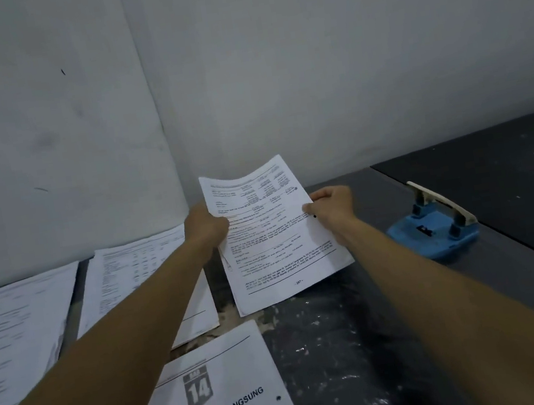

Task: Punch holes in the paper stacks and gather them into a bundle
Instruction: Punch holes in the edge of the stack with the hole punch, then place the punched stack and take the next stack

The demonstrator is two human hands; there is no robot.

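Both hands hold 1 printed stack [277, 235] above dark table [366, 343], mid-frame. Left hand [205, 227] fingers clamped on left edge, right hand [330, 206] pinching right edge w/ punched hole, prob. to square sheets. Blue hole punch [434, 229] sits idle at right. "14" stack [219, 400], 1 hole showing, lies nearest.

Both hands, left [206, 227] and right [332, 206], grip a printed paper stack [274, 236] by its side edges above the desk [366, 343], blue hole punch [434, 229] just right.

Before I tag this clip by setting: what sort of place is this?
Probably a plain office or copy-shop workbench: printed paper stacks lie on a scuffed dark table against a bare wall, with a blue hole punch.
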